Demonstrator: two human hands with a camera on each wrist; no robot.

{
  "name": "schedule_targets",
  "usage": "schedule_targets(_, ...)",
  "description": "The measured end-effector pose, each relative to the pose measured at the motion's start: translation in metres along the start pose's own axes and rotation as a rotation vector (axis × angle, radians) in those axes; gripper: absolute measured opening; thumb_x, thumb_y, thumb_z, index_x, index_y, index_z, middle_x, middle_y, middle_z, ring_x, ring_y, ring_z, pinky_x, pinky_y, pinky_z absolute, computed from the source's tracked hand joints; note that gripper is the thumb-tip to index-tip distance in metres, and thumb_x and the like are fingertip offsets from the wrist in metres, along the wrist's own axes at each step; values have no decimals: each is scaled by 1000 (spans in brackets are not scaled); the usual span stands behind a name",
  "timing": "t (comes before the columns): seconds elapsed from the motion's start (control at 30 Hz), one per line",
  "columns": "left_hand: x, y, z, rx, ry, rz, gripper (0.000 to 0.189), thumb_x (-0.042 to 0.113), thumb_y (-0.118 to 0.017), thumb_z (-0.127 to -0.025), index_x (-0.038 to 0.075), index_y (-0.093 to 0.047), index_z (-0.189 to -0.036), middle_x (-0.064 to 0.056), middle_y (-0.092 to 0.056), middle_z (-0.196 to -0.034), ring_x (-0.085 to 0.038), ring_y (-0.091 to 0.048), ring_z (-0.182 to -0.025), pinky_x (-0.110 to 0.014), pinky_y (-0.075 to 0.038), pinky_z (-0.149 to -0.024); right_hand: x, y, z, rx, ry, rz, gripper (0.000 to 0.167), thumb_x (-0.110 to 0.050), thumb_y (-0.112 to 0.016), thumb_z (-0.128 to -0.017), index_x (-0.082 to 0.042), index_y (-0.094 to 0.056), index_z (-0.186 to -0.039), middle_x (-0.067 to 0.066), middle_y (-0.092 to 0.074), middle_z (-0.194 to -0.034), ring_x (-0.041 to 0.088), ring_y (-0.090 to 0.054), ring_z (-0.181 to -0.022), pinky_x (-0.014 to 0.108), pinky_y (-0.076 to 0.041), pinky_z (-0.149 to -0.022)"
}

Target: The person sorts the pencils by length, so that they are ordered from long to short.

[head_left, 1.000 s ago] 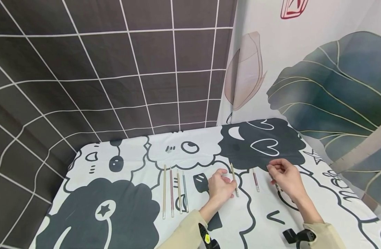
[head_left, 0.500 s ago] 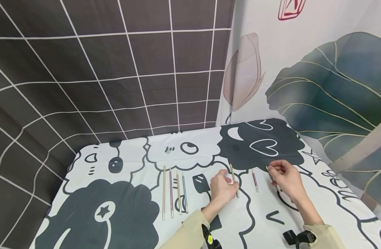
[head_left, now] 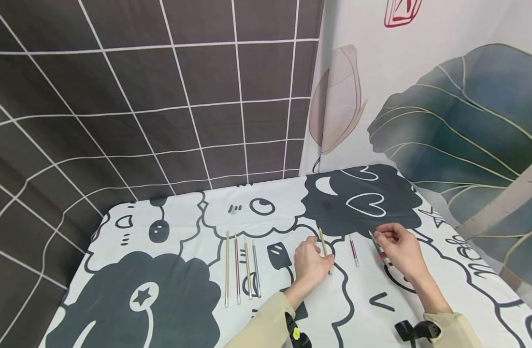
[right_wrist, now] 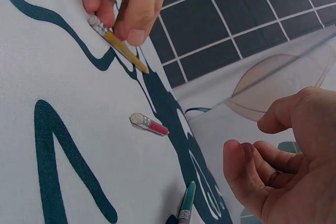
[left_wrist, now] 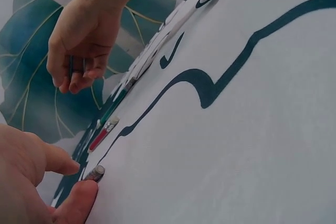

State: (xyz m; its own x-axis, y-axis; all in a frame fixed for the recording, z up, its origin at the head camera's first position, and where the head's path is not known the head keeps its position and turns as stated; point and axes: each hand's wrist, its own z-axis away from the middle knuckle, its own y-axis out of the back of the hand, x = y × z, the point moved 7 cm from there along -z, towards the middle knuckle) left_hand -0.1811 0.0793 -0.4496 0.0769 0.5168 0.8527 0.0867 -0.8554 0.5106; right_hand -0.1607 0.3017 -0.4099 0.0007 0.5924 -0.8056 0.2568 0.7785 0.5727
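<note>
In the head view my left hand (head_left: 313, 263) is low over the cloth beside a yellow pencil (head_left: 322, 241). Its thumb lies against or very near this pencil's eraser end (left_wrist: 96, 173) in the left wrist view, with a gap between thumb and forefinger. My right hand (head_left: 400, 249) hovers above a green pencil (head_left: 374, 240), thumb and fingers apart and nothing between them in the right wrist view. Between the hands lies a short red pencil (head_left: 354, 251), eraser end toward me. The green pencil's near end is partly covered by my right hand in the head view.
Several pencils (head_left: 227, 270) lie side by side left of my left hand, roughly parallel. A white and dark patterned cloth (head_left: 179, 299) covers the table. Behind it hangs a dark grid curtain (head_left: 161, 111), with a leaf-printed curtain (head_left: 461, 121) to the right.
My left hand has shifted slightly right, closer against the yellow pencil. The right hand has edged slightly away from the green pencil, so more of it shows. The pencils stay in place.
</note>
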Motion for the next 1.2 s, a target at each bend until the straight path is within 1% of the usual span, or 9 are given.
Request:
schedule_targets(0.13, -1, -2, 0, 6, -8, -33, 55, 12, -87, -65, -4, -67, -114, 1, -57, -77, -20, -58, -70, -34, -46, -64, 1, 1, 0, 1, 2, -1, 27, -9, -58, -99, 11, -55, -115, 17, -62, -93, 17, -62, -68, 27, -54, -55)
schedule_targets(0.3, 1, -5, -1, -2, -47, -67, 54, 10, -86, -65, -4, -67, -114, 0, -55, -77, -17, -56, -68, -32, -45, -60, 5, 4, 0, 5, 13, -3, 27, -9, -56, -99, 12, -54, -116, 19, -62, -93, 17, -63, -68, 27, -54, -55)
schedule_targets(0.4, 2, -6, -2, -7, -65, -88, 54, 11, -86, -65, -4, -67, -113, 0, -55, -77, -17, -56, -68, -31, -45, -59, 9, 6, 0, 3, 11, 20, 28, -9, -56, -98, 13, -54, -116, 19, -62, -93, 18, -64, -68, 28, -55, -55)
schedule_targets(0.5, 2, -7, -2, -15, -64, -109, 54, 12, -86, -65, -3, -67, -113, 0, -54, -77, -17, -56, -68, -32, -45, -59, 13, 6, 0, -1, -8, 46, 29, -8, -57, -97, 14, -53, -116, 19, -61, -92, 19, -63, -67, 28, -55, -54)
schedule_targets(0.67, 4, -8, -4, -27, -59, -147, 55, 13, -87, -65, -3, -67, -114, -3, -56, -79, -22, -59, -70, -35, -49, -62, 19, 8, -2, 22, -39, 102, 28, -4, -58, -93, 15, -54, -113, 17, -59, -89, 19, -62, -63, 27, -54, -52)
schedule_targets(0.8, 6, -9, -5, -34, -68, -175, 54, 12, -87, -65, -3, -67, -113, -8, -59, -83, -28, -63, -75, -39, -52, -66, 25, 8, -4, 26, -76, 166, 28, -4, -56, -89, 15, -54, -110, 17, -59, -85, 19, -62, -60, 27, -51, -49)
schedule_targets(0.97, 6, -9, -5, -39, -75, -180, 54, 11, -87, -65, -4, -67, -112, -9, -60, -83, -30, -64, -76, -40, -53, -67, 29, 5, -5, -13, -108, 218, 30, -5, -54, -85, 14, -54, -109, 15, -62, -81, 19, -62, -57, 30, -47, -50)
schedule_targets(1.13, 6, -9, -5, -46, -87, -172, 52, 8, -85, -66, -6, -67, -112, -10, -60, -82, -31, -64, -76, -40, -53, -67, 28, 1, -6, -29, -98, 245, 29, -4, -58, -85, 14, -54, -108, 14, -63, -77, 19, -60, -56, 32, -45, -52)
schedule_targets(1.2, 7, -9, -6, -54, -109, -160, 49, 5, -83, -66, -8, -67, -110, -9, -59, -79, -29, -63, -73, -39, -52, -65, 28, 0, -6, -32, -94, 253, 28, -4, -60, -86, 13, -54, -107, 14, -63, -78, 19, -59, -58, 32, -45, -52)
